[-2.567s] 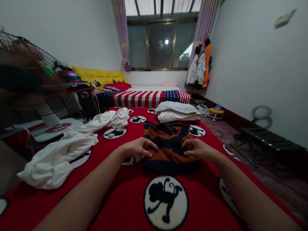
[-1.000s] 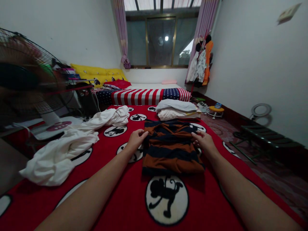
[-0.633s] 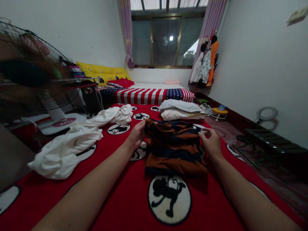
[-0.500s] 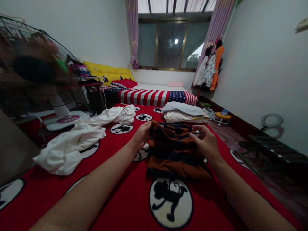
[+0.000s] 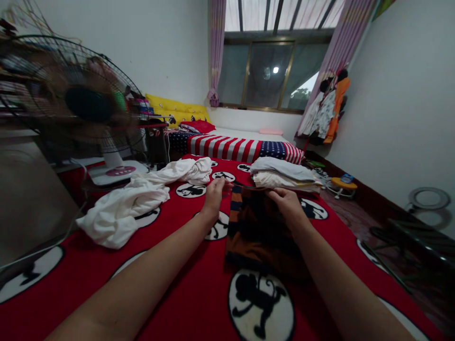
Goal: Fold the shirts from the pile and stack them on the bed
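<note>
On red blanket (image 5: 192,293) — rumpled striped garment (image 5: 259,232), right hand (image 5: 287,204) pinching edge — left hand (image 5: 213,196) beside, grip unclear.

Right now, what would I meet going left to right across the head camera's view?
Round black wire fan, crumpled white cloth, the person's left hand, brown-orange and navy striped garment, round yellow-topped stool, pale grey ring.

White walls (image 5: 401,104), gold-framed sliding window (image 5: 269,76).
Long lilac curtains (image 5: 217,52); bed with star-and-stripe cover (image 5: 227,148); black wire-caged fan (image 5: 88,104), left; round yellow-topped stool (image 5: 343,184), right, on mottled pink floor (image 5: 339,213).
</note>
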Tool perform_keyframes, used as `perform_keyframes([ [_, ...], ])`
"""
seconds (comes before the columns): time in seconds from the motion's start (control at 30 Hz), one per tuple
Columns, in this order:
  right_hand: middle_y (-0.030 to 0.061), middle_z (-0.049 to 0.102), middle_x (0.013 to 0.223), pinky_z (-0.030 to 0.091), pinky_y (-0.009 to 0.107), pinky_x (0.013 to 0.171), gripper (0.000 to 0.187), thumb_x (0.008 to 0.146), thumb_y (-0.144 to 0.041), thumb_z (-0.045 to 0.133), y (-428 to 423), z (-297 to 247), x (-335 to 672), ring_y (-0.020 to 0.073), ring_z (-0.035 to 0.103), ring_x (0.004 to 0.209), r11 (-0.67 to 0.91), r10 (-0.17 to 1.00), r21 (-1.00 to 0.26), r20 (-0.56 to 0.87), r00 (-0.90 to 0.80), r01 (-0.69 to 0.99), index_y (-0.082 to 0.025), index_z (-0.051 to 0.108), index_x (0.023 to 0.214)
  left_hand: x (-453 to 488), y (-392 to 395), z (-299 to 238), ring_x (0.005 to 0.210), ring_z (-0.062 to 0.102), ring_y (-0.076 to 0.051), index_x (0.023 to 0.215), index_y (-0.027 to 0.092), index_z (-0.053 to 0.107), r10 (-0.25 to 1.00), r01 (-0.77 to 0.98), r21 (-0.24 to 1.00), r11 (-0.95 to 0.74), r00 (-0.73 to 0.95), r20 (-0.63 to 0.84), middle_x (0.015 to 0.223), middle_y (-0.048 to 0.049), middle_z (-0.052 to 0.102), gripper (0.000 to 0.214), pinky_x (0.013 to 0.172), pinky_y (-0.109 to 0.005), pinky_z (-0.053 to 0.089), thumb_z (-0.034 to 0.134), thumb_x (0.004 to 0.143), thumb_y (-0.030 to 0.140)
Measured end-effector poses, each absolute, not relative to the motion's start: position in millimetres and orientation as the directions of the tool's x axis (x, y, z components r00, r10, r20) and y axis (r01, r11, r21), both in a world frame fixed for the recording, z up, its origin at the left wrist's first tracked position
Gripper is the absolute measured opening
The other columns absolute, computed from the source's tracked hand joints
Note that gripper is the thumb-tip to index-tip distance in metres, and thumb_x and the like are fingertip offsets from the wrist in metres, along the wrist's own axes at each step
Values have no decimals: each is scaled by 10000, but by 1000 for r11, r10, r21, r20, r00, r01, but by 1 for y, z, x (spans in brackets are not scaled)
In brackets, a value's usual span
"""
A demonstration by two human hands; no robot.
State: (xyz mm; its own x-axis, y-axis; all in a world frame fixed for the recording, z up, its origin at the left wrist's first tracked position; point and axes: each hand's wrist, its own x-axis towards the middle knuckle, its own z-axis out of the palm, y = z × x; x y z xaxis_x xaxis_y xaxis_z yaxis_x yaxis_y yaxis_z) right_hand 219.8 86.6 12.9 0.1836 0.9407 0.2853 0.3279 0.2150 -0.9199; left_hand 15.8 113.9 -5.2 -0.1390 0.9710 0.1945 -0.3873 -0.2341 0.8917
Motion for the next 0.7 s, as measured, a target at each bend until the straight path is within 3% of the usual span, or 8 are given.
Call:
perform_keyframes([
  [0.13,3,704,702,510,274,565,235,634,-407,708,83,16,226,203,663,680,211,922,-977,205,329,19,-200,682,743,23,103,-3,556,592,-145,667,134,637,962,-290,938,-192,136,238,636,-67,670,536,567,-255,464,600,732,665],
  [0.27,18,746,825,571,317,660,161,704,-319,640,79,22,228,234,703,817,131,937,-986,87,339,-108,-220,675,825,36,91,-6,728,648,-193,843,124,715,900,-182,964,-194,358,249,867,-118,716,584,624,-273,489,632,704,686],
  [0.33,27,749,867,580,331,673,207,718,-316,621,78,26,229,240,707,829,107,951,-985,62,303,-134,-217,669,893,40,88,-9,818,648,-210,960,135,721,883,-146,966,-214,395,255,954,-120,712,583,667,-280,488,663,703,655],
  [0.43,36,747,891,577,320,666,260,703,-323,650,75,33,233,233,707,812,97,978,-976,57,201,-197,-206,665,934,44,84,-13,819,643,-204,1116,149,687,844,-88,974,-210,487,226,916,-88,715,605,716,-283,470,778,652,526],
  [0.53,20,739,807,552,266,613,203,664,-259,709,74,37,239,190,689,702,95,986,-971,61,155,-221,-191,684,854,47,81,-14,789,639,-200,1064,143,709,763,-63,978,-199,617,195,855,-65,711,557,729,-288,463,810,627,473],
  [0.63,17,709,672,517,252,524,100,686,-246,704,72,39,242,171,650,579,59,980,-981,21,198,-188,-177,688,758,50,80,-12,875,632,-229,900,135,738,770,-48,957,-285,583,259,915,-87,706,474,742,-286,470,744,678,553],
  [0.7,30,697,633,516,270,512,117,712,-292,701,70,40,239,189,652,567,12,989,-986,-12,145,-165,-178,688,733,50,78,-9,985,615,-254,936,146,727,814,-70,946,-318,491,310,1033,-101,689,513,768,-289,477,702,703,602],
])
